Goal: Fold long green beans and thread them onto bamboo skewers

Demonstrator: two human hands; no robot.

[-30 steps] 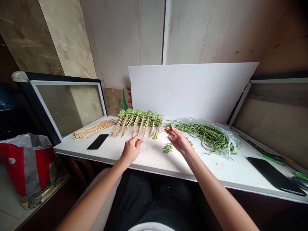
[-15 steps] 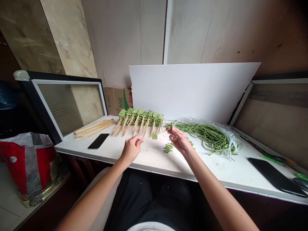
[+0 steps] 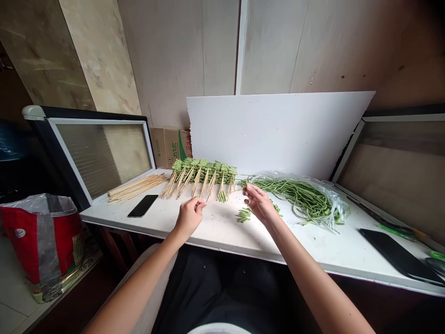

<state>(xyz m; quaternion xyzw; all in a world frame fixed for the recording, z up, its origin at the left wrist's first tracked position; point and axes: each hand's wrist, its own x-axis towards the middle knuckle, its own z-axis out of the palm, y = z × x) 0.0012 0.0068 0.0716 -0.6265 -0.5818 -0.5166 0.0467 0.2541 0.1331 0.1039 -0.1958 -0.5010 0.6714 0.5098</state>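
**Q. First entry: what lies between your hands?**
A. One short bean bundle (image 3: pixel 222 196), cut green beans bound on a bamboo skewer, resting on the white table (image 3: pixel 215 236). Its skewer runs near-to-far, and its far end meets the row of skewered green beans (image 3: pixel 205 169).

**Q. Which of your hands is nearer to it?**
A. Your left hand (image 3: pixel 189 217), by a little. The bundle lies just right of and slightly farther than your left fingertips (image 3: pixel 201 201). It lies left of your right hand (image 3: pixel 260 204).

**Q. State of your fingers?**
A. Left: thumb and forefinger come together, with nothing visible between them, though a thin item could hide there. Right: your fingers (image 3: pixel 248 189) curl in the air, slightly apart, and hold nothing that I can see.

**Q. Next items outward?**
A. To your right, a small heap of loose cut beans (image 3: pixel 244 215) lies near your right wrist. Beyond it, long green beans (image 3: pixel 299 197) spill from a clear plastic bag (image 3: pixel 333 206).

**Q. And to your left?**
A. A loose stack of bamboo skewers (image 3: pixel 137 188), with a black smartphone (image 3: pixel 142 206) just nearer you.

**Q. Remaining stock?**
A. A white foam board (image 3: pixel 274 130) stands at the far edge, a cardboard box (image 3: pixel 170 147) sits behind the row, and a red bag (image 3: pixel 38 236) stands on the floor, far left.
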